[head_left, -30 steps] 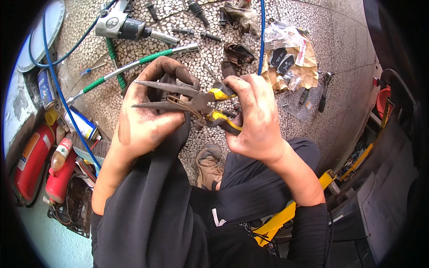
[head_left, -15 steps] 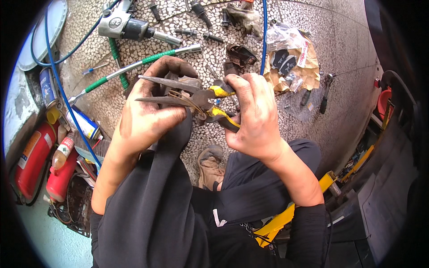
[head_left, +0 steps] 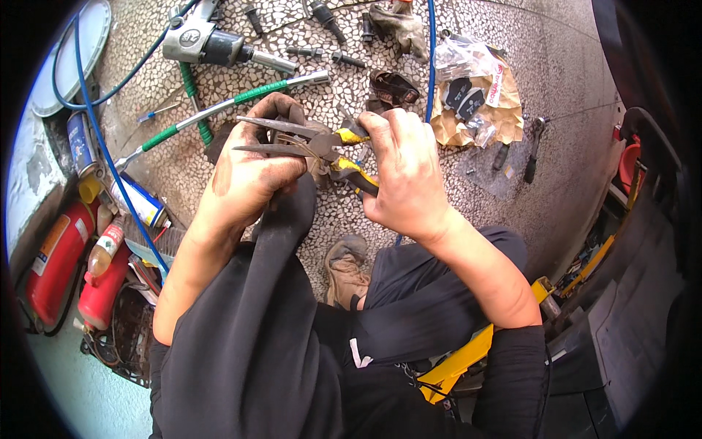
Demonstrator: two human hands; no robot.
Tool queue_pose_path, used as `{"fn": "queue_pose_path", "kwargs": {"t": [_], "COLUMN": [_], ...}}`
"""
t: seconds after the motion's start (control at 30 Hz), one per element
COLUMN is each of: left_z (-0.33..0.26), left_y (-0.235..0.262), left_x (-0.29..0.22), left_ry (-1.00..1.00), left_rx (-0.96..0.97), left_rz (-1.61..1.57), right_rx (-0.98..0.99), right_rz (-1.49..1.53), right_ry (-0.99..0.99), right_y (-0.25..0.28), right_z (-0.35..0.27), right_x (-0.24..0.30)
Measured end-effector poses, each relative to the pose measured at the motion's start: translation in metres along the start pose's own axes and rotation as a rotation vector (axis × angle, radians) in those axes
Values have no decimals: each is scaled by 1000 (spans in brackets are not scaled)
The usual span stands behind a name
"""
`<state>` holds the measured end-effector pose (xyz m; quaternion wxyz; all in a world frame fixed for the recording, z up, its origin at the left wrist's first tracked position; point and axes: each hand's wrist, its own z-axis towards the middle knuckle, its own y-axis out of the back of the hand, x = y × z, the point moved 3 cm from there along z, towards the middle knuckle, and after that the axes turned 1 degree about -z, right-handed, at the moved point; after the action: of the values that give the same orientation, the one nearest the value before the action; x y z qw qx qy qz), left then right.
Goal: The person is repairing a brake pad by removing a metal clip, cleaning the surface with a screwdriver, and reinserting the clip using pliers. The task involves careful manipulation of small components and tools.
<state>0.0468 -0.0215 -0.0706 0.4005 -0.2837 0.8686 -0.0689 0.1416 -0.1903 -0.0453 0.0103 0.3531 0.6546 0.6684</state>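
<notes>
Long-nose pliers (head_left: 323,145) with yellow and black handles are gripped in my right hand (head_left: 413,179), its fingers wrapped round the handles. Their jaws stand apart and point left, passing over the fingers and thumb of my left hand (head_left: 248,172). That hand is curled around a dark, grimy metal part (head_left: 319,170), mostly hidden behind the pliers and my fingers. A thin wire-like loop shows at the jaws near the pivot; I cannot tell what it belongs to. My fingertips are blackened. Both hands are above my raised left knee (head_left: 289,219).
On the speckled floor lie an impact wrench (head_left: 208,44), a green-gripped bar (head_left: 219,110), several bolts (head_left: 347,60), a dirty glove (head_left: 402,29), brake pads (head_left: 464,99) on brown paper and a ratchet (head_left: 536,150). A blue hose (head_left: 102,139), spray cans and red extinguishers (head_left: 62,260) are at left.
The pliers have shifted slightly away from me, and their jaws and handles have come a little closer together. My left hand has moved slightly right, still holding the metal part.
</notes>
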Motion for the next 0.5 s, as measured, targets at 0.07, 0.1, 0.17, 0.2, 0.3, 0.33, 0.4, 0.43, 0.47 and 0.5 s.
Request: {"fn": "queue_pose_path", "kwargs": {"t": [0.07,0.1,0.17,0.2,0.3,0.33,0.4,0.43,0.47,0.5], "left_z": [0,-1,-3,-4,-6,-9,-9,-10,-10,-10], "left_y": [1,1,2,2,0,-3,-3,-4,-4,-6], "left_x": [1,2,1,0,-8,-12,-9,-8,-9,-10], "left_ry": [19,31,-12,-36,-123,-109,-165,-193,-196,-198], "left_rx": [-10,-17,-18,-20,-34,-55,-57,-59,-68,-75], "left_rz": [-20,-31,19,46,159,170,148,137,139,142], "right_rx": [-10,-3,11,15,41,59,85,93,101,96], "right_rz": [-15,-12,-8,14,44,33,-3,-27,-50,-60], "right_ry": [2,7,16,26,38,31,21,19,17,25], "right_y": [-2,-2,-1,1,7,10,15,15,15,15], "right_z": [1,1,3,4,6,7,8,8,7,7], "right_x": [-1,-1,-1,-1,0,2,4,5,6,6]}}
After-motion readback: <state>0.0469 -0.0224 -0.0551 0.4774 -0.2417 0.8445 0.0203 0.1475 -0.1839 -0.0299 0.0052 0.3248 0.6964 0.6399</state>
